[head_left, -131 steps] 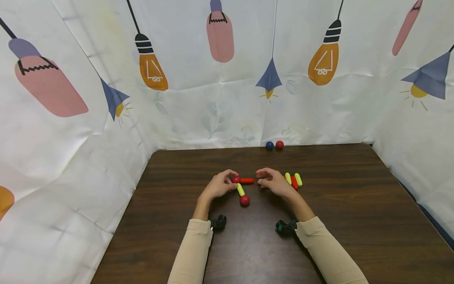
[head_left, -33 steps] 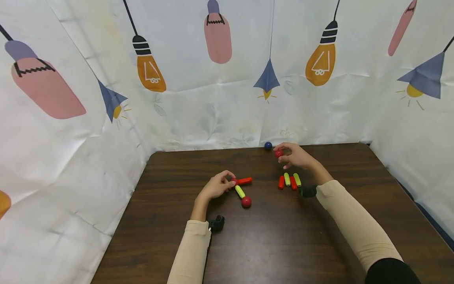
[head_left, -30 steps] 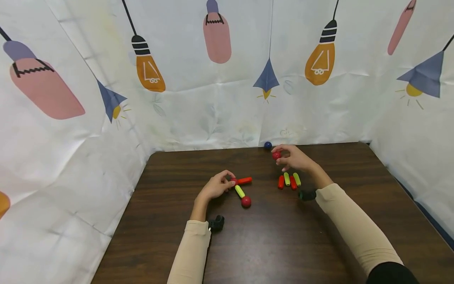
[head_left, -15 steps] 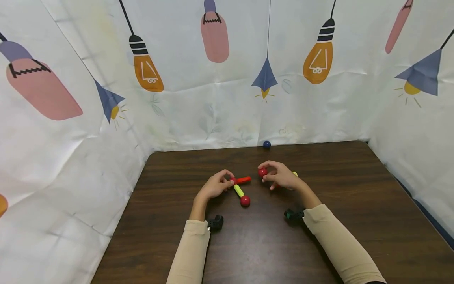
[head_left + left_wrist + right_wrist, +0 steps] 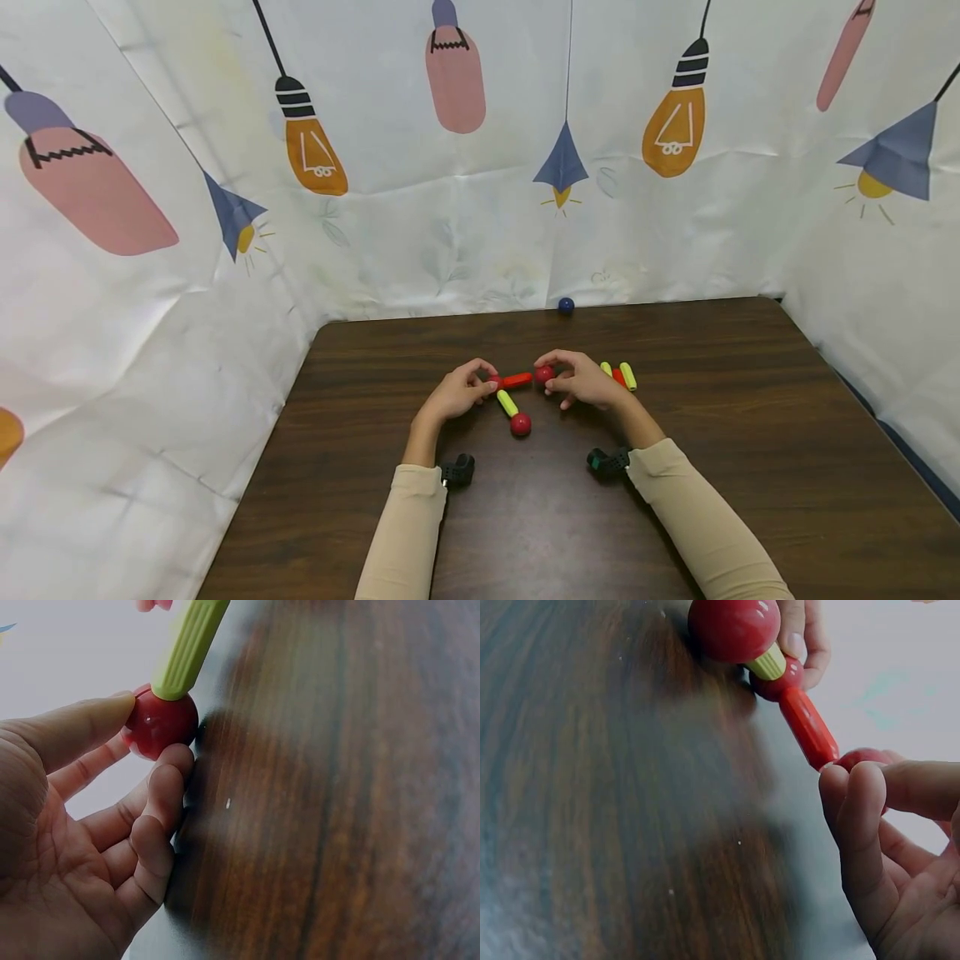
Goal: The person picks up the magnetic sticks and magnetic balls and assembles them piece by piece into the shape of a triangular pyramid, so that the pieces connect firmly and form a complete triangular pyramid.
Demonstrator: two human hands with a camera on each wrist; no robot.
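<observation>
Pinching a red ball between thumb and fingertips, the right hand holds it right at the free end of the red rod, near the middle of the dark surface. In the right wrist view the ball and the rod tip look to be touching. Over on the other end, the left hand has its thumb and curled fingers closed around a second red ball, the hub, steadying it while the palm faces inward. From that hub a yellow-green rod runs toward the near edge and ends in a third red ball, lying free on the wood.

These pieces look like small, hard, glossy plastic: light, stiff, and the balls smooth enough to roll or squirt out of a loose pinch. Best hold, I'd say, is across a ball's widest part with fingertips opposed, or along a rod's ribbed middle. The joints seem easy to knock askew, so a steadying hand at the hub makes sense.

Both wrists sit low on the surface, forearms in beige sleeves angling in from the near edge, fingers arched over the work. Just right of the right hand lie spare rods, yellow-green and red, side by side. A blue ball sits alone at the far edge.
</observation>
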